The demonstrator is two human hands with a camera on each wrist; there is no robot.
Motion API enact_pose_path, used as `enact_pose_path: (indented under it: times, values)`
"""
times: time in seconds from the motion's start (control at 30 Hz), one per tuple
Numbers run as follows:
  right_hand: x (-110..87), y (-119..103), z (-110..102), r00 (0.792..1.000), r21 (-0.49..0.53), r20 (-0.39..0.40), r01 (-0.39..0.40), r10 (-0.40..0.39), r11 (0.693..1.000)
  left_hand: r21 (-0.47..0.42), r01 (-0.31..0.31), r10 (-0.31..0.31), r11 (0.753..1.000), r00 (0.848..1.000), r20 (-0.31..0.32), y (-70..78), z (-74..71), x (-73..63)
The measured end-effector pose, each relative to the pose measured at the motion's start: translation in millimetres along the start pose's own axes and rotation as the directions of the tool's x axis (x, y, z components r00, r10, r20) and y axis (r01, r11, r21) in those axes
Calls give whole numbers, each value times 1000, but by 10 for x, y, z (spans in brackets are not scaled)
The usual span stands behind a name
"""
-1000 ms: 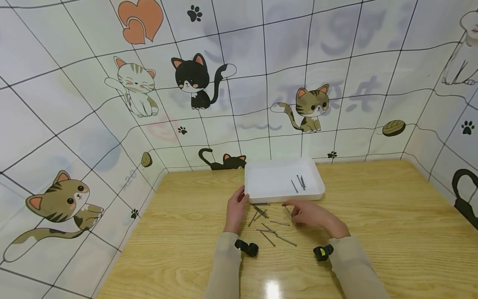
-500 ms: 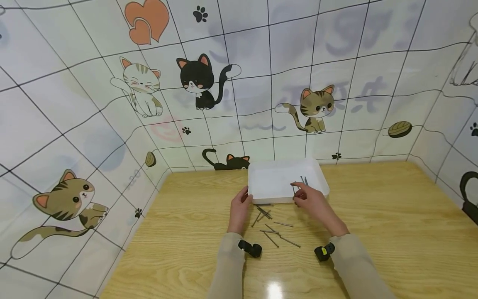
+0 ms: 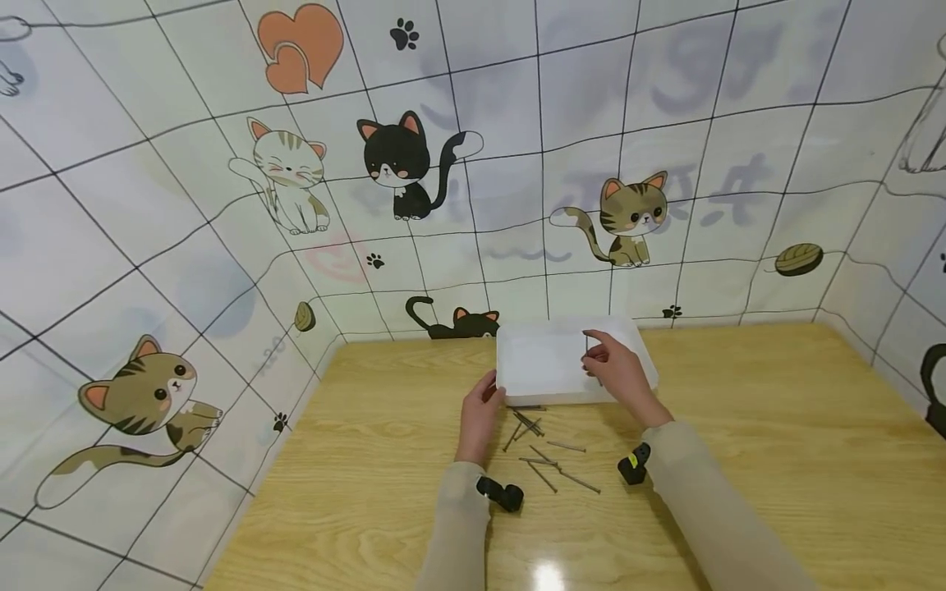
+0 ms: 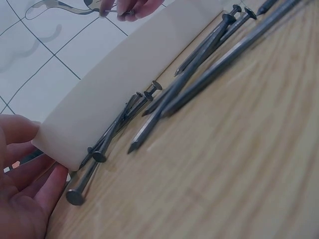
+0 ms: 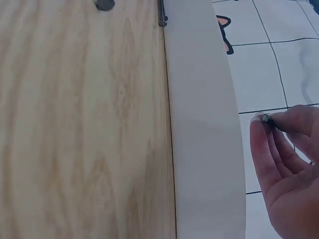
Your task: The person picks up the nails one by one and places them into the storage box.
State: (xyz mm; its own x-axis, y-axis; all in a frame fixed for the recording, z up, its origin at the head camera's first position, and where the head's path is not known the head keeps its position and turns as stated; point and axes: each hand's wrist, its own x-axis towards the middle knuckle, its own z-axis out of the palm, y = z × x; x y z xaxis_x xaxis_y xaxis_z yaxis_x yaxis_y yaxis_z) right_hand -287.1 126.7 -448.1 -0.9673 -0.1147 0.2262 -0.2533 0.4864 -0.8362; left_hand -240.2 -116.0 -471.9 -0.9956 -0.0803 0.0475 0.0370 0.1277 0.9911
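Observation:
A white tray [image 3: 539, 357] lies on the wooden table against the wall. My left hand [image 3: 479, 423] grips its near left corner, with thumb and fingers around the corner in the left wrist view. Above the tray's right half, my right hand [image 3: 621, 377] pinches a nail [image 3: 587, 344] between thumb and fingers, roughly upright. The right wrist view shows one end of that nail [image 5: 266, 118] at the fingertips. Several loose nails [image 4: 187, 74] lie crossed on the table in front of the tray. The part of the tray where nails lay earlier is hidden behind my right hand.
The wooden table [image 3: 369, 476] reaches back to a wall [image 3: 510, 189] printed with cats and grid lines. Side walls stand at left and right. Both wrists wear small black cameras [image 3: 500, 494].
My right hand has lifted a nail from the table and carried it up and away over the tray. The left hand stays at the tray's corner. The head view has shifted slightly.

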Motion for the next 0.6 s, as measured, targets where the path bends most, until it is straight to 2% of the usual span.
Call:
enact_pose_path:
  times: [0.23, 0.43, 0.6]
  values:
    - [174, 46, 57, 999, -41, -28, -30, 29, 999, 21, -15, 14, 1000, 1000, 11, -12, -2, -31]
    - [264, 130, 100, 996, -35, -44, -75, 74, 997, -10, -10, 10, 1000, 1000, 4, -202, -1, 74]
    - [287, 205, 138, 993, -46, -21, -115, 114, 992, 21, -32, 33, 999, 999, -20, -299, 1, 139]
